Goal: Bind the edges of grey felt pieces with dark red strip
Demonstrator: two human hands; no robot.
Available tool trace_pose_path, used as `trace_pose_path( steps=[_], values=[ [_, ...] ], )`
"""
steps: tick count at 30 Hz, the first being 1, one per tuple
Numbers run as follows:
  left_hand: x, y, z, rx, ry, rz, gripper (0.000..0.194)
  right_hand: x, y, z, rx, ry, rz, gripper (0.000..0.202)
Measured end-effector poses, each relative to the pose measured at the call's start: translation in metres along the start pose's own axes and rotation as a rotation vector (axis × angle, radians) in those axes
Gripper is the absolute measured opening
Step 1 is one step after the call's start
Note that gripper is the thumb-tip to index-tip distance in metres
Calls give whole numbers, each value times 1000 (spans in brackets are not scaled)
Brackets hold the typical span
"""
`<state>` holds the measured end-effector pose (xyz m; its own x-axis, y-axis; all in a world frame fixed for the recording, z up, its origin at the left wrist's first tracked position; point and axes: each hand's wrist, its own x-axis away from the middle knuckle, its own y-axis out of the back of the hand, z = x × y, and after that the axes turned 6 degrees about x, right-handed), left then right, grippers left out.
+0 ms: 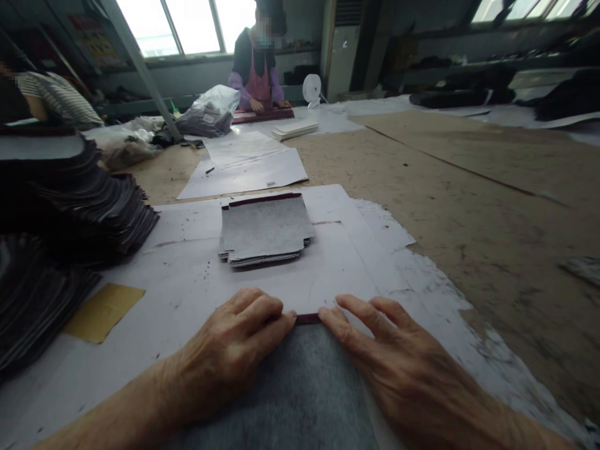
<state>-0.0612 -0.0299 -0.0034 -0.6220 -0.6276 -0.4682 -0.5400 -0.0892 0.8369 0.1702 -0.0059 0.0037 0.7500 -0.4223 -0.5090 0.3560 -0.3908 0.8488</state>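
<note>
A grey-blue sheet (pixel 304 387) lies on the white paper at the bottom centre, and a narrow dark red strip (pixel 307 319) shows along its far edge. On the left end of that strip rests the thumb of my left hand (pixel 234 340), whose other fingers are curled in; it pinches the edge. My right hand (pixel 394 350) touches the strip's right end with its thumb, its other fingers raised and spread apart. Beyond both hands sits a small stack of grey pieces (pixel 267 228) with notched corners and a dark red far edge.
Tall stacks of dark sheets (pixel 89 200) stand at the left, beside a yellow-brown card (pixel 105 311). White sheets (pixel 253 169) and plastic bags (pixel 210 112) lie farther back. A person (pixel 260 69) in a red apron works across the table; another person is at far left.
</note>
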Motion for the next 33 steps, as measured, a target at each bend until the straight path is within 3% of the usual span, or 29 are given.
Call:
trace_pose_path(
  steps=[5, 9, 13, 16, 19, 22, 25, 28, 33],
  values=[
    [-1, -4, 0, -15, 0, 14, 25, -5, 0, 2, 21, 82, 7, 46],
    [0, -6, 1, 21, 49, 16, 24, -1, -1, -5, -131, 18, 42, 43],
    [0, -6, 3, 11, 66, 39, 27, 8, -2, -27, -280, -237, 114, 30],
    [0, -5, 3, -5, 56, 46, 28, 2, 1, -37, -222, -435, 69, 22],
    [-1, -4, 2, -22, 51, 52, 26, -15, 2, -22, -177, -314, -35, 26],
    [-2, -6, 2, -36, 40, 31, 22, -31, -5, 8, -196, -129, -19, 30],
    [-2, -5, 4, -20, 33, 37, 22, -33, -15, 29, -145, -52, -27, 34],
    [4, 1, 9, 29, 33, 59, 22, -26, -20, 31, -96, 14, -37, 34],
    [24, 21, 18, 76, 67, 1, 33, -21, -21, 22, -114, 40, -62, 33]
  ],
)
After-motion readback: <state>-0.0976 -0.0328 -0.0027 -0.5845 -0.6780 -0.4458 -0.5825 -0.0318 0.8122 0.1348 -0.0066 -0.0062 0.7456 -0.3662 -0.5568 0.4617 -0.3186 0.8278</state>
